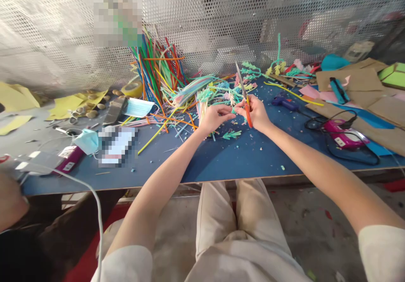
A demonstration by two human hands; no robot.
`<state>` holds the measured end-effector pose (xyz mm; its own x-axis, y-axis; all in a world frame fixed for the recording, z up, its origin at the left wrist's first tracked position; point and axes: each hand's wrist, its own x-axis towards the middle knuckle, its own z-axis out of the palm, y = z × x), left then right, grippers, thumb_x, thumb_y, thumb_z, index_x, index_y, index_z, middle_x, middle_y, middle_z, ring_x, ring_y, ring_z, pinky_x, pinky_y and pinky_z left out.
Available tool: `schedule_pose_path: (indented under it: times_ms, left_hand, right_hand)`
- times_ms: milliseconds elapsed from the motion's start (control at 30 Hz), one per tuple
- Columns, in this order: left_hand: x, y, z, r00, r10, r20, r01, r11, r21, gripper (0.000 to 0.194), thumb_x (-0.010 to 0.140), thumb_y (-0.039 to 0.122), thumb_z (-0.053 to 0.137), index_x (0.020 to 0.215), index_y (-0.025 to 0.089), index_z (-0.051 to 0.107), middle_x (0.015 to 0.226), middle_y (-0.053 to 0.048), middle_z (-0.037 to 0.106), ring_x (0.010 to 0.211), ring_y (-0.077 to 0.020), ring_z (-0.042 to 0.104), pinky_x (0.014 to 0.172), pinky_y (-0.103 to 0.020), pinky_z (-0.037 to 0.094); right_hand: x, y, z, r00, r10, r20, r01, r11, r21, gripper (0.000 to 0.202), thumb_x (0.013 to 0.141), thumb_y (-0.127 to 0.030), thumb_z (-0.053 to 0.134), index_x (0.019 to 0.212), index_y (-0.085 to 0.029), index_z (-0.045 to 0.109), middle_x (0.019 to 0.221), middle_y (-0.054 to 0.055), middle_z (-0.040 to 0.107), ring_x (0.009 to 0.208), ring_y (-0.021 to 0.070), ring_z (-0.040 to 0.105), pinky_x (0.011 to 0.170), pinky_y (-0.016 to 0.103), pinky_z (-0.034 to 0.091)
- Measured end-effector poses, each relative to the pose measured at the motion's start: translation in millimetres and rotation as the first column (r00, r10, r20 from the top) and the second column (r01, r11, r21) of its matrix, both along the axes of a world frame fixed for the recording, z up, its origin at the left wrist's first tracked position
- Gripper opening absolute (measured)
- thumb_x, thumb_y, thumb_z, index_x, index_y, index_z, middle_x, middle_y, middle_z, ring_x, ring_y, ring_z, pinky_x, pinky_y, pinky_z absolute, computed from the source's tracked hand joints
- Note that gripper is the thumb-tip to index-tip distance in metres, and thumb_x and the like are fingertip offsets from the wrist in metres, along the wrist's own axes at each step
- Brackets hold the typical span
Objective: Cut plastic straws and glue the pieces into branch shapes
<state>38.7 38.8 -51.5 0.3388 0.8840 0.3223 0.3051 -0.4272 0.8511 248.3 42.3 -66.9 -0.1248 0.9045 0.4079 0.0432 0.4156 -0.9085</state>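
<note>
Over the middle of the blue table my right hand [257, 112] is closed around scissors [248, 109] with an orange handle, their blades pointing up and away. The thumb and fingertips of this hand also meet at a small teal piece of pipe cleaner [233, 110]. From the other side, my left hand [215, 118] pinches at the same teal piece, most of which the fingers hide. Just below the hands lies a green leaf-shaped sprig of pipe cleaner [232, 135]. Behind them are pastel pipe cleaner sprigs [226, 93] in a loose heap.
Tall coloured pipe cleaners [161, 71] stand against the perforated metal screen [202, 16]. Left are a phone [118, 145], a face mask [139, 107] and yellow tape [132, 88]. Right are a glue gun [284, 102], a corded pink box [344, 134] and cardboard [354, 79]. Another person's arm [11, 197] shows at left.
</note>
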Motion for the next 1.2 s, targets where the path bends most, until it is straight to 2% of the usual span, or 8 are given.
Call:
schedule_pose_path:
  times_ms: [200,300,400,533,667,900,1033,1200]
  left_hand:
    - [-2.2,0.1,-1.0,0.997,0.026,-0.072,-0.025,1.0,0.017,0.036,0.082,0.053,0.085,0.09,0.018,0.087,0.085,-0.006,0.082,0.074,-0.0171,0.069,0.068,-0.028,0.051]
    - [-5.1,2.9,1.0,0.999,-0.042,-0.024,0.041,0.999,-0.035,0.044,0.083,0.059,0.083,0.095,0.017,0.087,0.09,-0.007,0.082,0.075,-0.0158,0.065,0.068,-0.027,0.049]
    - [-7.0,3.3,6.2,0.99,-0.138,0.008,0.139,0.988,-0.063,0.054,0.086,0.068,0.077,0.096,0.016,0.085,0.088,-0.006,0.078,0.069,-0.0127,0.057,0.063,-0.026,0.043]
    - [-6.3,-0.5,11.5,0.983,-0.185,-0.022,0.184,0.983,-0.027,0.056,0.091,0.073,0.07,0.093,0.019,0.084,0.083,-0.004,0.072,0.064,-0.0119,0.048,0.059,-0.027,0.035]
    - [-4.0,-2.3,8.6,0.98,-0.192,-0.059,0.192,0.981,0.006,0.056,0.095,0.072,0.066,0.093,0.019,0.084,0.078,-0.002,0.069,0.061,-0.0119,0.043,0.059,-0.028,0.032]
    - [0.7,-7.0,8.0,0.986,-0.092,-0.139,0.108,0.988,0.11,0.047,0.102,0.058,0.06,0.091,0.018,0.082,0.08,-0.002,0.073,0.059,-0.0111,0.043,0.059,-0.028,0.033]
    - [1.3,-6.9,9.2,1.0,-0.012,-0.027,0.016,0.99,0.141,0.045,0.101,0.055,0.061,0.085,0.017,0.08,0.085,-0.003,0.076,0.069,-0.0124,0.053,0.066,-0.027,0.04]
    - [-5.5,3.7,7.0,0.976,0.093,0.196,-0.101,0.994,0.033,0.042,0.096,0.06,0.065,0.093,0.02,0.08,0.085,-0.002,0.074,0.064,-0.0114,0.051,0.063,-0.027,0.041]
  right_hand:
    - [1.6,-0.6,-0.5,0.999,0.01,0.036,-0.012,0.999,0.033,0.056,0.074,-0.061,0.091,0.095,-0.026,0.053,0.091,0.001,0.075,0.081,0.0197,0.069,0.08,0.039,0.059]
    - [3.8,-1.3,2.0,0.998,0.056,0.008,-0.056,0.998,-0.003,0.058,0.075,-0.064,0.09,0.095,-0.027,0.05,0.095,0.002,0.076,0.064,0.0143,0.06,0.064,0.035,0.054]
    - [7.2,-2.3,5.4,0.995,0.1,-0.014,-0.101,0.993,-0.06,0.062,0.072,-0.068,0.09,0.094,-0.028,0.047,0.101,0.002,0.076,0.052,0.0098,0.047,0.049,0.033,0.043]
    - [9.7,-4.9,9.6,0.996,0.087,-0.004,-0.087,0.992,-0.087,0.065,0.072,-0.074,0.088,0.097,-0.029,0.048,0.101,0.002,0.074,0.053,0.0106,0.047,0.049,0.033,0.043]
    - [6.5,-7.0,13.1,1.0,0.028,0.005,-0.028,0.996,-0.079,0.068,0.069,-0.076,0.088,0.096,-0.029,0.048,0.096,0.003,0.071,0.062,0.0144,0.053,0.053,0.034,0.044]
    - [-0.3,-10.1,15.2,0.999,-0.029,-0.016,0.028,0.998,-0.05,0.065,0.07,-0.074,0.088,0.094,-0.027,0.049,0.091,0.002,0.069,0.069,0.0163,0.057,0.061,0.035,0.047]
    - [7.9,-6.1,16.3,0.998,-0.061,0.022,0.062,0.997,-0.04,0.059,0.076,-0.074,0.085,0.09,-0.027,0.053,0.083,0.002,0.065,0.064,0.0156,0.051,0.06,0.036,0.044]
    - [34.1,6.5,17.5,0.976,-0.026,0.215,0.026,1.0,0.005,0.058,0.077,-0.071,0.087,0.087,-0.026,0.053,0.078,0.0,0.056,0.071,0.0183,0.051,0.067,0.035,0.042]
